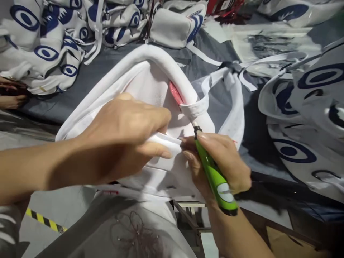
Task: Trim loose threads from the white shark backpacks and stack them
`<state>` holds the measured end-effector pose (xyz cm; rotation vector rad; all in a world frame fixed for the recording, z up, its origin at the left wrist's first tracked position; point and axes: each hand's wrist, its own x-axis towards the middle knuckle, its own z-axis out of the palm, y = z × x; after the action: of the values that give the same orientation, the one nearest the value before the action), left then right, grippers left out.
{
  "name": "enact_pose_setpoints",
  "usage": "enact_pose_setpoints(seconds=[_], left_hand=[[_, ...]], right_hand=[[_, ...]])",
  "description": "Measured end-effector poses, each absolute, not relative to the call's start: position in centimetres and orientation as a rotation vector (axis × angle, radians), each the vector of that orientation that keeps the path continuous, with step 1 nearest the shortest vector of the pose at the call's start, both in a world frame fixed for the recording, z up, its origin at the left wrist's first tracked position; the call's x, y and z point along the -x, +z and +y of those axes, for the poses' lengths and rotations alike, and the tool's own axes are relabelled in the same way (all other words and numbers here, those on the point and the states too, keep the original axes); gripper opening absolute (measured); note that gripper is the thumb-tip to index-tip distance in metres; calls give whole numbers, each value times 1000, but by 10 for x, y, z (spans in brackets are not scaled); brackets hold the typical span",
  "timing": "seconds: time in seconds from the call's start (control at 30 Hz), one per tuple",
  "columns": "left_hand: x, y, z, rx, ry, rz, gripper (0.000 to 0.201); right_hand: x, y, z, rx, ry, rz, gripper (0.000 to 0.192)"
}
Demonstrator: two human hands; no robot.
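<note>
Head view: left hand point(126, 139) fingers pinch a white bag point(150, 86); right hand point(220, 161) grips a green tool point(215, 175). Printed bags point(48, 46) crowd the far counter point(113, 61).

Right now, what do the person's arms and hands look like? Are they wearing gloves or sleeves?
No gloves: both hands are bare. The left hand and its forearm show no sleeve, watch or bracelet. The right hand and wrist are uncovered too, with no ring to be seen. The fingernails are short and plain, with no polish. Any sleeves end higher up, out of view.
</note>
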<state>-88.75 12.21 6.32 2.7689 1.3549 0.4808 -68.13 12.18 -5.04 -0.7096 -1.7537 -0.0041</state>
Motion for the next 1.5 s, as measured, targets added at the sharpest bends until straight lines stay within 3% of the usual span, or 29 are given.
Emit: enact_pose_setpoints(seconds=[0.2, 0.33, 0.4, 0.47, 0.57, 0.77, 0.93, 1.07, 1.17, 1.3, 1.5], left_hand=[[919, 10, 144, -2503, 320, 1447, 22], [931, -6, 188, -2656, 442, 1539, 24], [925, -5, 204, -2743, 366, 1545, 54], [915, -7, 217, -2752, 72, 1467, 83], [903, -19, 230, -2779, -180, 1487, 98], [900, -47, 220, -3044, -56, 1305, 126], [887, -53, 216, -3087, -231, 1340, 123], [884, -57, 223, -3102, -189, 1359, 107], [887, -61, 226, -3096, -123, 1349, 96], [890, -66, 227, -2995, -10, 1502, 97], [886, -64, 226, -2924, -78, 1629, 89]], right_hand=[[693, -79, 142, 725, 210, -1937, 27], [703, -102, 159, 736, 150, -1949, 28], [707, -101, 157, 736, 136, -1955, 31], [711, -98, 147, 740, 180, -1971, 31], [711, -97, 129, 730, 242, -2036, 33], [700, -107, 130, 786, 418, -2042, 31], [703, -104, 142, 1096, 588, -1903, 21], [695, -97, 155, 1073, 576, -2085, 9], [681, -93, 164, 1048, 497, -2199, 15], [673, -88, 166, 1082, 501, -2204, 24], [689, -77, 182, 990, 694, -2227, 14]])
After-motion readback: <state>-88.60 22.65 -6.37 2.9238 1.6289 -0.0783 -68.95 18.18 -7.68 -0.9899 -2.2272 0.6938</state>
